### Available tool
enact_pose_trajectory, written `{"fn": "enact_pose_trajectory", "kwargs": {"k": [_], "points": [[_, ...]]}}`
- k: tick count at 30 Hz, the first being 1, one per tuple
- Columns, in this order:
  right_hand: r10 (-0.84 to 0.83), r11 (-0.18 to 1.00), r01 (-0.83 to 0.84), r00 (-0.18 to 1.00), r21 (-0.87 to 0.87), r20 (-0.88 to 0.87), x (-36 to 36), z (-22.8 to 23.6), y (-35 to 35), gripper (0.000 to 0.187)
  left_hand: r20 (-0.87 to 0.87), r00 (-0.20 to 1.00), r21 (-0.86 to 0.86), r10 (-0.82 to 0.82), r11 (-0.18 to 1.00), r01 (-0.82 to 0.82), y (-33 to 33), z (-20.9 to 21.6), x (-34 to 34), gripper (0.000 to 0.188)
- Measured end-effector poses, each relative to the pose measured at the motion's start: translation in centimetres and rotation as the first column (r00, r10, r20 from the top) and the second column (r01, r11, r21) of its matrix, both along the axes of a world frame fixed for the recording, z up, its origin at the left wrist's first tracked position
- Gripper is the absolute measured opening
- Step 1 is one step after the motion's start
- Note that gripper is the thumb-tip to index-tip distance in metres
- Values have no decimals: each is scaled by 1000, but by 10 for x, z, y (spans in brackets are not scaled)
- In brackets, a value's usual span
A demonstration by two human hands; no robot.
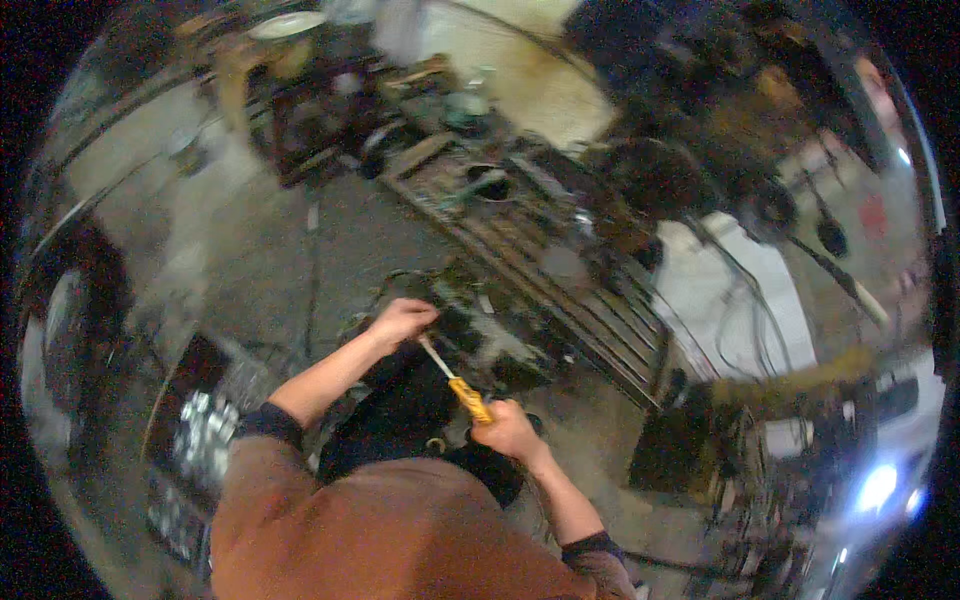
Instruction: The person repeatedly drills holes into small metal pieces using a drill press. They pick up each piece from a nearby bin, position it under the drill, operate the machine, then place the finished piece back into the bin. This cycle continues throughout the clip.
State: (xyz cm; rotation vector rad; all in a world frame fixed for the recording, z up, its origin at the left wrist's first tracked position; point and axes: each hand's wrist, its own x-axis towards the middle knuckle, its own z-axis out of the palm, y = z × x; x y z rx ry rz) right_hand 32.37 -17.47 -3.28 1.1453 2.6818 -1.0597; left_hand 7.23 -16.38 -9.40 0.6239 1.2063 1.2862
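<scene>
My right hand [508, 432] is closed around the back end of a yellow-handled screwdriver [470, 398]. Its pale, thin shaft slants up and left. At the far end of that shaft is my left hand [404, 320], its fingers drawn together. Whether those fingers touch the tip or pinch some small part is too blurred to tell. Just beyond and to the right of both hands lies a low, dark heap of machine parts or scrap [490, 335].
A slatted metal bench [540, 260] runs diagonally ahead, with tools and parts at its far end. A white sheet or panel [735, 300] with cables across it stands to the right. At left, a box holds shiny metal pieces [207, 435]. A bright lamp [880, 487] glows lower right.
</scene>
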Motion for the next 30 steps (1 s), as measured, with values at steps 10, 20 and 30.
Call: {"fn": "enact_pose_trajectory", "kwargs": {"k": [10, 20, 30], "points": [[273, 950, -269, 962, -159, 4, -33, 23, -3, 8, 123, 961, 27, 247, 967, -252, -68, -10, -43, 25], [109, 977, -132, 984, -168, -143, -21, 32, 23, 29, -957, 258, -123, 134, 618, -777, -310, 10, -162, 33], [35, 982, -67, 984, -176, -177, -1, 14, 19, 27, -803, 60, -497, -593, 610, -617, -291, -50, -154, 19]]}}
